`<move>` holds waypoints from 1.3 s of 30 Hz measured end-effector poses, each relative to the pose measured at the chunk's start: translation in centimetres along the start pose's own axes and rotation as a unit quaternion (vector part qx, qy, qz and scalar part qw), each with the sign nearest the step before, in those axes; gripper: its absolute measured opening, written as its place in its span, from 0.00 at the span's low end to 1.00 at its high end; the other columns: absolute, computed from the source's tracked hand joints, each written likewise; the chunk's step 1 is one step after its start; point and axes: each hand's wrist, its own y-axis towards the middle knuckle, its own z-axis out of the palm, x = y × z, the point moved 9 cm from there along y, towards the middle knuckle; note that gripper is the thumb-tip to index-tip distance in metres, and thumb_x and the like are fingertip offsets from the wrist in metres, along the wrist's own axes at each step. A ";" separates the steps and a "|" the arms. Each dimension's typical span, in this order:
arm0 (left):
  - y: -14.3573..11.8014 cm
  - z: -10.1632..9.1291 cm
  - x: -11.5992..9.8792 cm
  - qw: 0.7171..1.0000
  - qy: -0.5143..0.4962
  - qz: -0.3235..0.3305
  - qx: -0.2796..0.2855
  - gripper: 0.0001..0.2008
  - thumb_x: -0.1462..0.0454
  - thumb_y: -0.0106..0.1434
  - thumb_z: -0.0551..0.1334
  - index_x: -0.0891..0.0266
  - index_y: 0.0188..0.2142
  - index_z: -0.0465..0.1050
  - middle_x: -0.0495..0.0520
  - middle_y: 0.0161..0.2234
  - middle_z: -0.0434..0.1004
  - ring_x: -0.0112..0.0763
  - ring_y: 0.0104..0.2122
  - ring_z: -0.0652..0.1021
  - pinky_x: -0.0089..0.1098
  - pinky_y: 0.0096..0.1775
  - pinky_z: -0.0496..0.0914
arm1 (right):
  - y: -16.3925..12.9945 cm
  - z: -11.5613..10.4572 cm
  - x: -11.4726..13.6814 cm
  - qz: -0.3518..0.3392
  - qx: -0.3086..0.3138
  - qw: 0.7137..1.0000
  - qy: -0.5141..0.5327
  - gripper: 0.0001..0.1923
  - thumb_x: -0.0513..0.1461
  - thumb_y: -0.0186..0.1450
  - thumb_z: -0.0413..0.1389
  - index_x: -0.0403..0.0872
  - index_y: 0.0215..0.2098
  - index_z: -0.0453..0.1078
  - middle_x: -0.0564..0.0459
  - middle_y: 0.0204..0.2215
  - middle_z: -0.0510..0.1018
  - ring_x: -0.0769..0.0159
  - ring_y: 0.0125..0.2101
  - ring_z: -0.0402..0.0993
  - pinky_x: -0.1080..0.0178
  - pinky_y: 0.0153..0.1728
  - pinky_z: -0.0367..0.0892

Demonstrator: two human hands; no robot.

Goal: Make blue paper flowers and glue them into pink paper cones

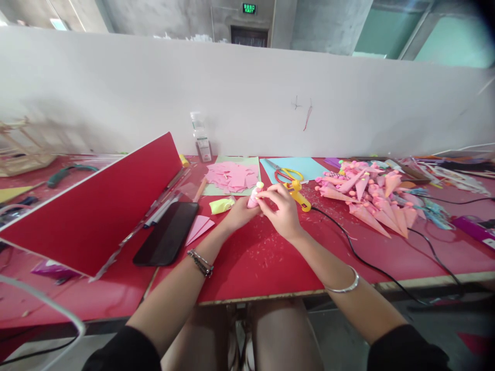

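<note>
Site I logged: craft assembly workshop | Evidence: red worktable (247, 268) with paper scraps, a heap of finished pink paper cones (367, 198), cut pink paper pieces (232, 176), scissors (286, 174) and a corded yellow glue gun (298, 194) | Surroundings: white partition board (247, 98), bare concrete walls and green exit sign (249, 8) behind.

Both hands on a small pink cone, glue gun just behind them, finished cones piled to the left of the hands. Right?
Not quite: the head view shows the pile of finished cones to the right of the hands, not left. Both the left hand and right hand do hold the small pink cone, with the glue gun behind.
</note>
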 end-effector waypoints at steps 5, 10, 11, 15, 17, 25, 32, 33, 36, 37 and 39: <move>0.0 0.0 -0.1 1.000 0.001 0.002 0.000 0.08 0.63 0.52 0.57 0.66 0.21 0.67 0.48 0.20 0.69 0.23 0.22 0.67 0.25 0.25 0.60 | -0.1 0.1 -0.1 -0.002 0.004 1.000 -0.001 0.04 0.37 0.60 0.51 0.51 0.33 0.68 0.53 0.29 0.66 0.67 0.32 0.66 0.63 0.34 0.65; -0.1 -0.1 -0.2 1.000 -0.013 -0.009 -0.007 0.07 0.65 0.52 0.57 0.65 0.20 0.67 0.48 0.19 0.68 0.24 0.21 0.67 0.25 0.26 0.60 | -0.1 0.1 0.0 -0.005 0.003 1.000 0.001 0.04 0.37 0.60 0.51 0.50 0.33 0.68 0.53 0.29 0.65 0.68 0.32 0.66 0.64 0.33 0.65; -0.1 -0.1 -0.2 1.000 -0.015 -0.010 -0.006 0.07 0.65 0.52 0.57 0.65 0.20 0.67 0.48 0.19 0.68 0.24 0.21 0.67 0.25 0.26 0.60 | -0.1 0.0 0.0 -0.005 0.003 1.000 0.002 0.04 0.37 0.60 0.51 0.50 0.32 0.68 0.53 0.28 0.65 0.68 0.31 0.66 0.64 0.33 0.65; -0.1 -0.1 -0.3 0.999 -0.029 -0.013 -0.004 0.07 0.64 0.52 0.58 0.65 0.22 0.68 0.49 0.20 0.70 0.25 0.22 0.67 0.25 0.26 0.60 | -0.1 0.0 0.0 0.011 0.009 1.000 0.026 0.06 0.37 0.60 0.51 0.51 0.35 0.68 0.53 0.30 0.66 0.68 0.31 0.65 0.63 0.33 0.65; -0.1 -0.1 -0.1 0.999 -0.039 -0.019 0.000 0.08 0.62 0.52 0.59 0.66 0.23 0.69 0.50 0.21 0.70 0.25 0.23 0.67 0.26 0.27 0.61 | 0.0 -0.3 -0.3 0.036 -0.005 0.998 0.052 0.09 0.37 0.61 0.50 0.52 0.40 0.66 0.54 0.30 0.66 0.69 0.30 0.65 0.64 0.32 0.66; 0.2 -0.3 0.6 0.980 -0.198 -0.031 -0.010 0.12 0.57 0.52 0.61 0.67 0.27 0.68 0.47 0.20 0.64 0.19 0.19 0.62 0.24 0.24 0.57 | -0.1 0.1 -1.9 0.092 -0.002 0.993 0.069 0.10 0.35 0.60 0.48 0.49 0.40 0.65 0.53 0.31 0.65 0.68 0.32 0.66 0.64 0.32 0.66; 0.3 -0.1 0.9 0.961 -0.272 -0.050 -0.011 0.14 0.57 0.51 0.63 0.66 0.22 0.63 0.43 0.15 0.55 0.17 0.17 0.57 0.25 0.21 0.51 | -0.2 1.0 -1.7 0.066 0.037 0.996 0.041 0.08 0.36 0.59 0.51 0.48 0.37 0.69 0.52 0.32 0.66 0.67 0.34 0.66 0.64 0.35 0.65; 0.3 -0.1 0.9 0.961 -0.270 -0.050 -0.008 0.15 0.56 0.51 0.63 0.66 0.22 0.62 0.43 0.16 0.55 0.17 0.17 0.57 0.25 0.21 0.51 | -0.2 1.0 -1.7 0.064 0.037 0.997 0.038 0.08 0.36 0.59 0.52 0.48 0.36 0.69 0.52 0.32 0.66 0.67 0.34 0.66 0.63 0.36 0.65; 0.3 0.1 0.9 0.959 -0.277 -0.054 -0.005 0.16 0.55 0.49 0.64 0.66 0.22 0.63 0.43 0.16 0.57 0.18 0.18 0.58 0.25 0.22 0.53 | -0.2 0.9 -1.7 0.064 0.039 0.997 0.036 0.07 0.36 0.58 0.52 0.48 0.35 0.69 0.53 0.31 0.67 0.67 0.33 0.67 0.63 0.35 0.65; 0.3 0.1 1.0 0.958 -0.283 -0.056 -0.007 0.16 0.56 0.48 0.64 0.66 0.22 0.63 0.43 0.17 0.57 0.18 0.18 0.58 0.25 0.22 0.53 | -0.2 0.9 -1.8 0.066 0.039 0.996 0.037 0.06 0.36 0.58 0.52 0.48 0.34 0.69 0.53 0.30 0.67 0.67 0.32 0.67 0.63 0.34 0.65; 0.3 0.0 1.1 0.955 -0.291 -0.060 -0.013 0.16 0.56 0.47 0.65 0.66 0.23 0.63 0.43 0.17 0.58 0.17 0.18 0.59 0.25 0.22 0.54 | -0.2 0.8 -1.8 0.070 0.036 0.996 0.042 0.05 0.36 0.59 0.52 0.48 0.33 0.69 0.53 0.30 0.67 0.68 0.30 0.67 0.64 0.32 0.65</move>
